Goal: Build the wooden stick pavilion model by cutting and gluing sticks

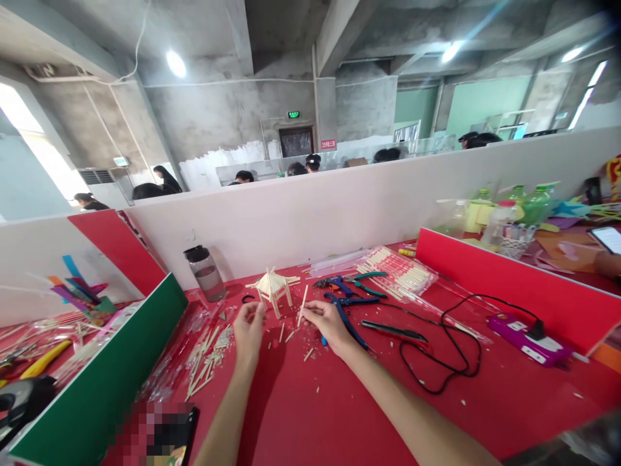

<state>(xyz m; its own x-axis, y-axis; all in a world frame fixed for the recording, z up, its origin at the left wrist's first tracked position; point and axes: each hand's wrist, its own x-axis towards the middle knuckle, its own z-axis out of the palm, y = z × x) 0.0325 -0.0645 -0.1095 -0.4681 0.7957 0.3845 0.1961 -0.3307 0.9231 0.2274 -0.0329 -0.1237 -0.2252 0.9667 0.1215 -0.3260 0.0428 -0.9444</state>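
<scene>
My right hand [328,322] pinches a thin, pale wooden stick [303,305], which stands nearly upright between thumb and fingers. To its left, my left hand [249,329] is raised with its fingers loosely curled and slightly apart; I see nothing held in it. Just beyond and between the two hands stands a small pavilion model [272,286] made of pale sticks, with a sloping roof on thin legs. Short stick offcuts [290,336] and crumbs lie on the red tabletop [310,414] around the hands.
Pliers [347,301], a box cutter [395,331] and a black cable [478,349] from a purple power strip [528,340] lie right. Bagged sticks [398,268] are behind. A water bottle [204,275], loose sticks [201,369] and a green divider [116,362] stand left.
</scene>
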